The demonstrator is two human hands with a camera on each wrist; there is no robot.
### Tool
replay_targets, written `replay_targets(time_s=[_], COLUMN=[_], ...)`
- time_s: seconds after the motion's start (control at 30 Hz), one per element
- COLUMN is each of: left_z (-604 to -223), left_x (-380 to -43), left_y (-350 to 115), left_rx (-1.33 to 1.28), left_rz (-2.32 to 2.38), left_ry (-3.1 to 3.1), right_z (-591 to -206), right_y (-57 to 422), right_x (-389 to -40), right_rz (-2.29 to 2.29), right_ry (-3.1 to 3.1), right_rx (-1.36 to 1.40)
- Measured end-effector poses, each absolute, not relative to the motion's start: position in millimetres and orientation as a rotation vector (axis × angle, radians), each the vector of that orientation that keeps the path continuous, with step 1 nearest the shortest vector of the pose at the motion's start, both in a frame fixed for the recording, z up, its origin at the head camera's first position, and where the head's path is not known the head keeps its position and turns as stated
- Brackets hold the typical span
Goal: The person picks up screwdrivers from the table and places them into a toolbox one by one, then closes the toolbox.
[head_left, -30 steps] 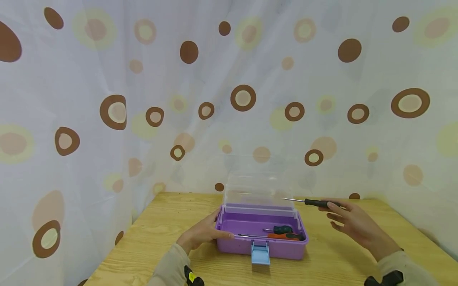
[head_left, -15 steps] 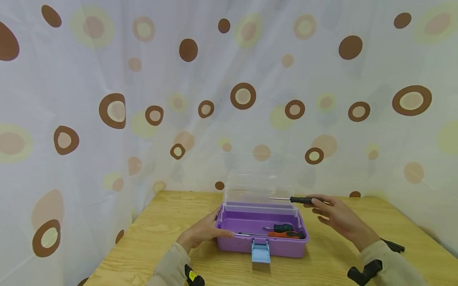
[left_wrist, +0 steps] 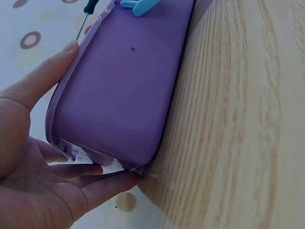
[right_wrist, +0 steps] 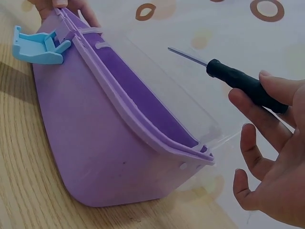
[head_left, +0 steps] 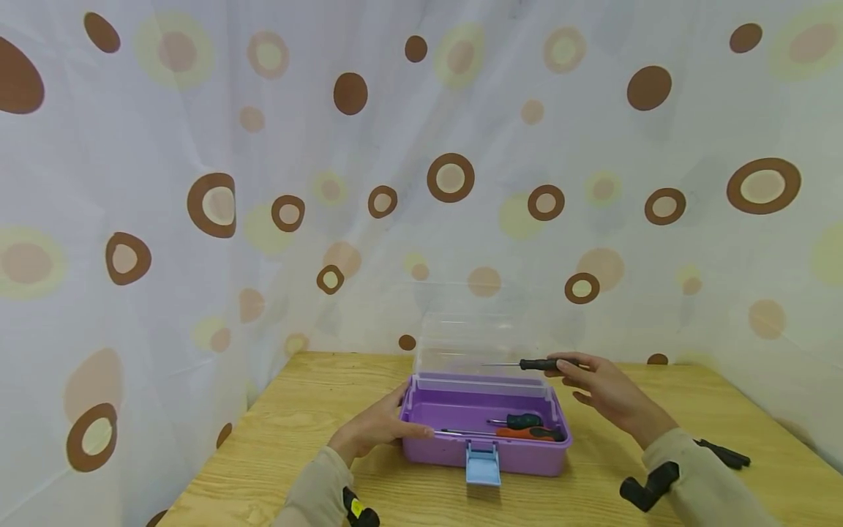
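Observation:
A purple toolbox (head_left: 437,452) stands on the table, its clear lid (head_left: 477,344) raised at the back and its light blue latch (head_left: 483,468) hanging down in front. My left hand (head_left: 375,426) holds the box's left end, thumb (left_wrist: 50,71) at the front rim and fingers round the side. My right hand (head_left: 602,384) pinches a black-handled screwdriver (right_wrist: 238,83) between thumb and fingers, above the box's right half. Its shaft points left, almost level. Inside the box lie a short dark green-handled screwdriver (head_left: 523,421) and an orange-and-black-handled screwdriver (head_left: 527,433) along the front wall.
Black slender objects (head_left: 724,454) lie on the wooden table (head_left: 316,410) to the right, partly behind my right sleeve (head_left: 698,468). A white curtain (head_left: 514,146) with brown circles hangs behind the table and along its left side.
My right hand has moved left with the screwdriver, bringing it over the box. The black objects on the right have come out from behind the forearm. The left hand still holds the box.

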State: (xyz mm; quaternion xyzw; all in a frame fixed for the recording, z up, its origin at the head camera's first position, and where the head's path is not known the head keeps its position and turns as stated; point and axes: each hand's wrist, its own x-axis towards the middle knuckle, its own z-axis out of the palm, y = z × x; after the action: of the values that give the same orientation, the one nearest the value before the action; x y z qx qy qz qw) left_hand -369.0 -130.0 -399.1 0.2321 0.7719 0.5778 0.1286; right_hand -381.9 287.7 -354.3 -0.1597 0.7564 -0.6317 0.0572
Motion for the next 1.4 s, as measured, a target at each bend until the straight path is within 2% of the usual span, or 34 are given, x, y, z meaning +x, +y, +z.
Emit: replay_targets(time_s=[0.5,0.9,1.4], left_z=[-400.2,-400.1,-398.8], left_x=[-370.3,-370.1,-369.3], left_y=[-129.2,-129.5,-129.9], left_rx=[0.682,0.694,0.699], left_rz=[1.689,1.679,1.658], left_ry=[2.231,2.25,2.281], right_z=[-339.0,-337.9,-340.4], right_y=[260.8,239.7,228.7], right_x=[-391.3,-397.8,-404.9], right_rz=[-1.759,-1.55,-1.52], right_ry=[2.406,2.528,2.605], right_rx=[-0.553,-0.636,-0.692])
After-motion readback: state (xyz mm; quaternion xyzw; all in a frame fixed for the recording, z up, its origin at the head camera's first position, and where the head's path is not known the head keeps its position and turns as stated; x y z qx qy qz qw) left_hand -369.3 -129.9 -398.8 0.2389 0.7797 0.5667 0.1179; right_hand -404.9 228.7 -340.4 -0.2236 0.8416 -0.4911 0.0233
